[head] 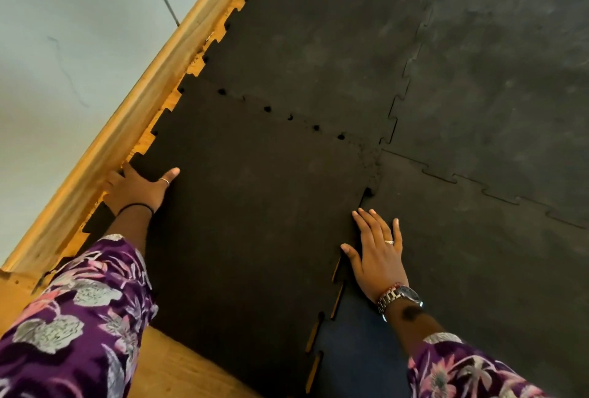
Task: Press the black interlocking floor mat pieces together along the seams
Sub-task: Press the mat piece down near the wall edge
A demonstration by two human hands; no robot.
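A person kneels or leans over a floor covered in black interlocking floor mat pieces (255, 222), seen from a head-worn camera looking down. The near piece fills the centre of the view; its neighbours lie toward 12 and 3 o'clock.

The left hand (137, 188), at about 9 o'clock, is open, with the thumb stretched across the mat's toothed edge and the fingers reaching over that edge beside a wooden skirting board (134, 104); whether the fingers curl under the mat cannot be told. The right hand (377, 249), at about 4 o'clock, lies flat and open, palm down, on the seam (338, 273) between the near piece and the piece to its right (478, 286).

Below the right hand that seam gapes, showing orange floor (178, 362) between the teeth. The far seam, toward 12 o'clock, shows small dark holes where the teeth appear not fully seated.

The mats look like dense rubber or foam: probably heavy, bendy, grippy, not fragile. Pressing straight down with a flat palm over each tooth should serve best, with the outer edge as the place to slide the piece.
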